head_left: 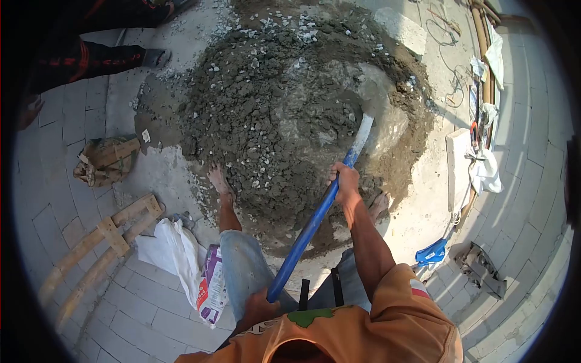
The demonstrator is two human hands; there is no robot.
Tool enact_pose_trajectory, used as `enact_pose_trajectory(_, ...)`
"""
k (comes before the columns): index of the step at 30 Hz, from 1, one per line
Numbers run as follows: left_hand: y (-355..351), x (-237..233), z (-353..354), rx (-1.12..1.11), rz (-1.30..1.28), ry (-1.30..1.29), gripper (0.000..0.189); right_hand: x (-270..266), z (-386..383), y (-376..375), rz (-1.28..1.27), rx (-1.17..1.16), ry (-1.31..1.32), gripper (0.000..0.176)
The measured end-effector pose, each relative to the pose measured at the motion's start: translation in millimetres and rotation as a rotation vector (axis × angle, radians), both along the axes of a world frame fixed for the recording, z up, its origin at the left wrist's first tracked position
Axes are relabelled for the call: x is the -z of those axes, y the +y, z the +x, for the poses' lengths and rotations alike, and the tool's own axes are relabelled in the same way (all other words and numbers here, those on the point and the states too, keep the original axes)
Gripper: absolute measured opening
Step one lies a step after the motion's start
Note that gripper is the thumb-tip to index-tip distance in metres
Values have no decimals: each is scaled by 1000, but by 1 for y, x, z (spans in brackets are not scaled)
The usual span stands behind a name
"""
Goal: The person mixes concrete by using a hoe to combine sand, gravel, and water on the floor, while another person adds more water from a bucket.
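A shovel (311,227) with a long blue handle slants across the middle of the head view. Its pale grey lower shaft runs into wet concrete mix (242,103), and the blade is hidden there. My right hand (346,181) is closed around the middle of the handle. Near my left thigh, my left hand (260,305) grips the handle's near end, with its fingers partly hidden. The mix is a wide grey heap full of stones, with a watery patch (390,124) around the shovel's far end. My bare feet stand at the heap's near edge.
Another person's legs (103,60) are at the upper left. A crumpled brown sack (106,160), a wooden frame (112,236), white sacking (172,251) and a purple-red bag (212,287) lie left. Right are wires (445,30), pipes (484,36), a white block (459,169) and a blue object (431,253).
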State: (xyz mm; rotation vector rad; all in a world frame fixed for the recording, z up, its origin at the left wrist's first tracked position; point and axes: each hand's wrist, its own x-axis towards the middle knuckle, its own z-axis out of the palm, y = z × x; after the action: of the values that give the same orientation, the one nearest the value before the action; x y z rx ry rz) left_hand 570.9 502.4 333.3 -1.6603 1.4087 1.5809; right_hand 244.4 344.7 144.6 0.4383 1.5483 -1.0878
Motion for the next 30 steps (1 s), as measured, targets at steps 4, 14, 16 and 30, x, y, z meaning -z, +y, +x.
enact_pose_trajectory(4, -22, -49, 70, 262, -304, -75, 24, -34, 46, 66, -127, 297, -258, 4)
enact_pose_trajectory(14, -102, 58, 130, 285, -531, 61, 23, -80, 55, -18, -285, 278, -82, 15)
enact_pose_trajectory(16, -135, 81, 79, 222, -572, 107, 25, -81, 18, -83, -411, 197, 21, 15)
enact_pose_trajectory(30, -41, 8, -3, -902, 557, 170, 22, 63, 141, -136, -96, -709, 423, 7)
